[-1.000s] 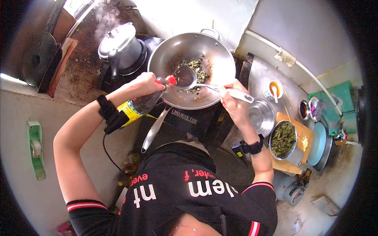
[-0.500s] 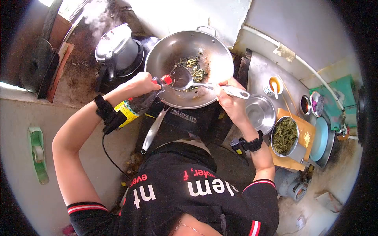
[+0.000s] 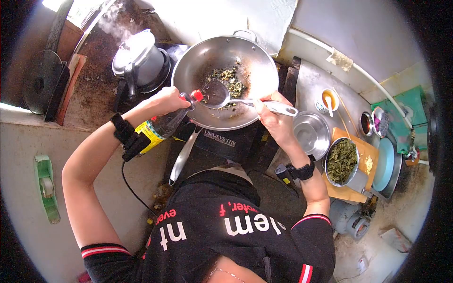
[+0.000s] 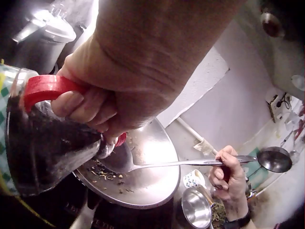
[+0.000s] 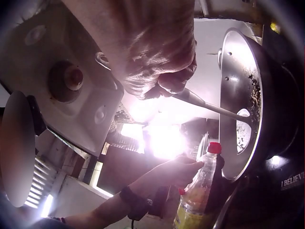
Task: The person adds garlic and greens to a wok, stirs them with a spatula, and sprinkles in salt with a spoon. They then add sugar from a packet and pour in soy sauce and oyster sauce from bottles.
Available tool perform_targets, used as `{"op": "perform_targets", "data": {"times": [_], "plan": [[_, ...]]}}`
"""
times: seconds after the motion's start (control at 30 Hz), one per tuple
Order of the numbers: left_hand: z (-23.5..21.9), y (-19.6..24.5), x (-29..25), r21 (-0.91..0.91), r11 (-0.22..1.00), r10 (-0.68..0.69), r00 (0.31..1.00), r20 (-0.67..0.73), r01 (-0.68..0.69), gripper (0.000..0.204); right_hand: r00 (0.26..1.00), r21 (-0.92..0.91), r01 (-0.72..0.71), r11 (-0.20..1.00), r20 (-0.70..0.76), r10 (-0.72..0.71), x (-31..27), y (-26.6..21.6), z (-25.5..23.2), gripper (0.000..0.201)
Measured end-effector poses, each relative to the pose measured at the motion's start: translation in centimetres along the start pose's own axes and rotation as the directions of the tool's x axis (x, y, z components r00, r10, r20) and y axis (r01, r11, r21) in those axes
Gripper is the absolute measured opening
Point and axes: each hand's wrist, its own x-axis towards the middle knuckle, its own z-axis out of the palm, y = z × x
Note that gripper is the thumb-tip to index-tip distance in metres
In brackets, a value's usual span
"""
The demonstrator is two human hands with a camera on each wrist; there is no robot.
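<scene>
In the head view my left hand (image 3: 168, 101) grips a large plastic bottle (image 3: 163, 126) with a yellow label and red cap (image 3: 197, 95). In the left wrist view its fingers curl round the red handle (image 4: 52, 88). The bottle leans toward the wok (image 3: 252, 106), its neck over the near-left rim. My right hand (image 3: 276, 118) holds a metal ladle (image 3: 243, 101) by its handle. The ladle's bowl lies low in the wok beside the bottle's mouth, partly over dark and pale chopped bits (image 3: 236, 86). The bottle's lower end is partly hidden by the wrist strap in the head view.
A steaming pressure cooker (image 3: 141, 59) stands left of the wok. On the right are a metal basin (image 3: 311, 136), a bowl of green vegetables (image 3: 342, 161) on a cutting board (image 3: 369, 150), and a cup (image 3: 326, 102) with a white spoon. The wok handle (image 3: 186, 155) points toward the person.
The head view has shifted slightly, carrying the whole scene a little leftward. Both hands keep their holds, and the bottle neck stays close to the ladle's bowl.
</scene>
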Motion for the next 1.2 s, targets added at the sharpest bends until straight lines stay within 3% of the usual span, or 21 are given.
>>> {"op": "perform_targets", "data": {"times": [0.63,1.2], "plan": [[-0.1,0.0,0.2,-0.005,0.997,-0.081,0.996,0.022,0.081,0.05,1.0,0.022,-0.015,1.0,0.015,0.015,0.2,0.5,0.0,0.011],[0.1,-0.6,0.3,-0.003,1.0,-0.029,0.999,0.015,0.029,0.051,1.0,0.007,-0.023,1.0,0.002,0.023,0.0,-0.3,0.3,0.008]]}}
